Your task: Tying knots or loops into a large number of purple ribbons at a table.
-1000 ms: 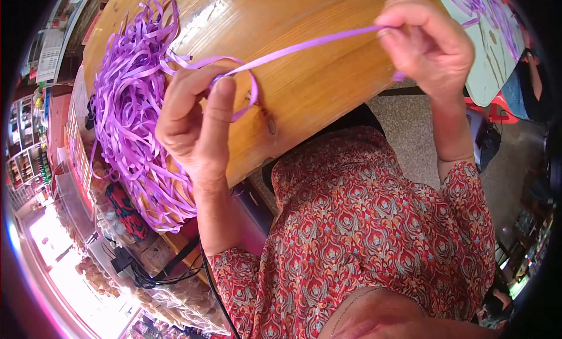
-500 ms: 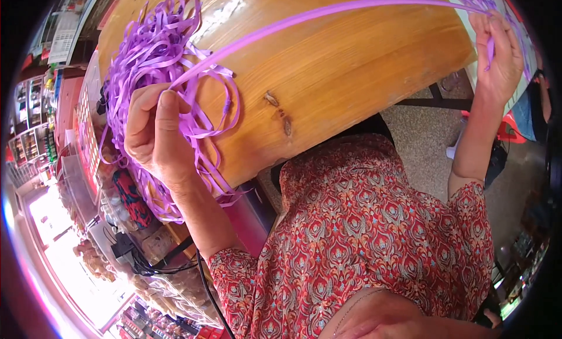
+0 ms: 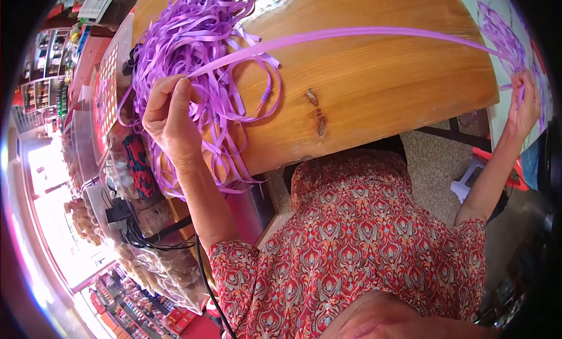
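Observation:
A purple ribbon (image 3: 351,31) stretches across the wooden table between my two hands, bowing slightly upward in the view. My left hand (image 3: 172,116) pinches one end of that span between thumb and finger, in front of a large tangled heap of purple ribbon (image 3: 187,34) on the table's left. Far out to the right, my right hand (image 3: 524,102) is closed on the other end, with a short tail hanging from the fingers. Just beyond it lies a second, looser bundle of purple ribbon (image 3: 500,31) on a pale surface past the table's edge.
The wooden table (image 3: 398,75) has a curved near edge in front of my body. Left of it stand a dotted red-and-white sheet (image 3: 108,99), a dark red-patterned roll (image 3: 139,169) and black cables (image 3: 137,236). A white stool (image 3: 465,181) is on the floor at right.
The view has shifted, so the table and heap appear further right. My right hand has moved outward and down in the picture; the ribbon remains stretched between both hands.

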A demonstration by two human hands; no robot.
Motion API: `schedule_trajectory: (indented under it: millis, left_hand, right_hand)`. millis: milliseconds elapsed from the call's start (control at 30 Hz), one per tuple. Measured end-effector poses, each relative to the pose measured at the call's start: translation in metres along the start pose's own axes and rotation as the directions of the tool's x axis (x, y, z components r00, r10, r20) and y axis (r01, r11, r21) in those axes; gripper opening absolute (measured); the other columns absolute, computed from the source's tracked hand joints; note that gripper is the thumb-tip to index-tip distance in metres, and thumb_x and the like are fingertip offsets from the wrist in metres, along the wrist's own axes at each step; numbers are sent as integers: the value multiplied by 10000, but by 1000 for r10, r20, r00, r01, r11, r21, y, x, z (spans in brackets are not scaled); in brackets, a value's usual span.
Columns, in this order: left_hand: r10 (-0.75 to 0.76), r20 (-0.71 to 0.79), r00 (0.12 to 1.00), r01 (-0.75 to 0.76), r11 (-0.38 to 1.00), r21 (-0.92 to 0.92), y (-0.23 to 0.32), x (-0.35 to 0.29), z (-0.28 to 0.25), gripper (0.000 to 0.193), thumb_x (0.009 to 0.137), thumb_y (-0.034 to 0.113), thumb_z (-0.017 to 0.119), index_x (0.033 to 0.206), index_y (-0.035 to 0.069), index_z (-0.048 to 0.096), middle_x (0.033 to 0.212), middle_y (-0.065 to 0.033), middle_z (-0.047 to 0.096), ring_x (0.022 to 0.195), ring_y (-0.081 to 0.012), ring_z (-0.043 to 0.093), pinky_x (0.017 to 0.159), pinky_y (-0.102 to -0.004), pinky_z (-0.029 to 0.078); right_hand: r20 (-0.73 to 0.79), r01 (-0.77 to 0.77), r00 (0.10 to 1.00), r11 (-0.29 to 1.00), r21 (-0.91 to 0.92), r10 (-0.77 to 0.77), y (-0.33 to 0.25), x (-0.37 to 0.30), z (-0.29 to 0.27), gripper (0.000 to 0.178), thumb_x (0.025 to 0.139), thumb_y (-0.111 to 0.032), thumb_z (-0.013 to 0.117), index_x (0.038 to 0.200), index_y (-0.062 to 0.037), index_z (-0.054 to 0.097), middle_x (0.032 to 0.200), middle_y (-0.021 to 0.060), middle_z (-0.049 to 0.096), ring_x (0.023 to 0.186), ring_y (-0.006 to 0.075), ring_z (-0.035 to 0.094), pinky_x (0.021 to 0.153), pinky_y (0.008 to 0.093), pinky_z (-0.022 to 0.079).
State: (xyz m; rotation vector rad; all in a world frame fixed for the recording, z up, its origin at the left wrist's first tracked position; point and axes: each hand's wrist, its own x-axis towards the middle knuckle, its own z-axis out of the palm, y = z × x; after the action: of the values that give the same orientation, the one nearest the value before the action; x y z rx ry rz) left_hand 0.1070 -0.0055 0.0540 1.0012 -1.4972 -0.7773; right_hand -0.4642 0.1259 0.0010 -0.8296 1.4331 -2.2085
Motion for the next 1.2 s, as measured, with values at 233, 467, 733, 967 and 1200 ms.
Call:
schedule_trajectory:
  millis: [233,467,733,967,1200]
  left_hand:
    - [-115,-85,990,107,990,-86,-1,-9,-1,90,818,-11,590,886,-15,649,774,-43,607,621,-92,538,589,-199,397]
    - [-300,80,951,199,393,-898,-18,-1,8,166,901,126,530,991,9,606,992,-121,635,937,-265,601,905,-456,450]
    - [-77,175,982,182,89,-979,-16,14,18,227,911,260,528,973,50,585,836,-51,576,765,-172,507,780,-358,425]
    - [-40,-32,999,-2,595,-804,-10,1,41,176,909,147,546,1005,15,612,753,-15,557,613,-99,429,562,-271,397]
    - [-108,-48,993,42,705,-708,-7,-10,44,160,873,32,573,1026,10,618,978,-108,645,708,-130,562,671,-290,485]
  right_hand:
    - [-43,-44,998,997,-65,41,5,0,2,143,863,-43,586,983,35,580,870,47,547,779,112,494,746,209,435]
    - [68,-98,990,952,-291,123,34,-3,-5,250,866,-67,600,1097,26,575,996,69,611,876,117,580,801,215,460]
    - [176,9,981,890,-455,80,34,-36,31,209,871,-84,601,1061,3,612,994,34,609,875,86,563,790,202,449]
    - [178,-42,979,956,-290,97,34,-22,17,260,881,-42,568,1134,12,586,940,22,591,782,70,503,726,193,410]
    - [215,-59,968,954,-294,126,32,-25,16,276,888,-48,561,1160,1,572,890,5,580,774,65,496,715,187,396]
